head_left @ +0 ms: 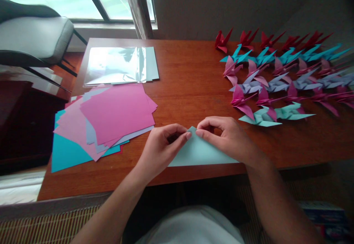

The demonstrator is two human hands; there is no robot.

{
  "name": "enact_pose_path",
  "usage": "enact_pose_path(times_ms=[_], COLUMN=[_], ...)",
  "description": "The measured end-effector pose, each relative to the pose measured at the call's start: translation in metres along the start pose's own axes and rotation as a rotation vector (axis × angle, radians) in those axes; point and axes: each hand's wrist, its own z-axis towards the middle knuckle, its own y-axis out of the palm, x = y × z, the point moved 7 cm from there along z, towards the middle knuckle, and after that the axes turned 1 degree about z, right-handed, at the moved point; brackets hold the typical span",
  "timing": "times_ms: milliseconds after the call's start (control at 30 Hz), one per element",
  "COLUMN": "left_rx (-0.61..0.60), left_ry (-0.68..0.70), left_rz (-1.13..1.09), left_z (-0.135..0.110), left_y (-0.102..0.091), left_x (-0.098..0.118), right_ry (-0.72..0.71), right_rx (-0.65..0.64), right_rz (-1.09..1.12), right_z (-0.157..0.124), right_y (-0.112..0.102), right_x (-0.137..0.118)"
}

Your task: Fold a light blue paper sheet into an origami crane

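A pale mint sheet of origami paper (203,151), folded into a triangle, lies near the table's front edge with its tip pointing away from me. My left hand (166,142) pinches the sloping edge just left of the tip between thumb and fingers. On the other side of the tip, my right hand (225,135) pinches the paper the same way. The long folded edge runs along the side nearest my body. Part of the left slope is hidden under my left hand.
Loose pink, lilac and blue sheets (118,114) lie fanned out at left. Behind them is a shiny plastic packet of paper (116,65). Rows of folded paper cranes, including red (222,41) and mint ones (262,116), fill the table's right side. A chair (35,33) stands by the window.
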Motion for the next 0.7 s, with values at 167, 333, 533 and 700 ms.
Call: enact_pose_path(times_ms=[167,333,533,700], left_rx=[-0.002,0.007,0.009,0.018], left_ry=[-0.006,-0.005,0.012,0.008], left_rz=[-0.02,-0.004,0.024,0.022], left_z=[0.0002,0.0004,0.0003,0.0008], left_y=[0.0006,-0.0004,-0.0012,-0.0015], left_x=[-0.0009,-0.0015,-0.0008,-0.0008], right_ry=[0.012,0.01,0.005,0.0], right_rx=[-0.004,-0.011,-0.029,-0.036], right_rz=[0.009,0.012,0.006,0.022], right_z=[0.0001,0.0003,0.0001,0.0006], right_y=[0.0001,0.001,0.0006,0.0], right_x=[0.001,0.0017,0.0021,0.0015])
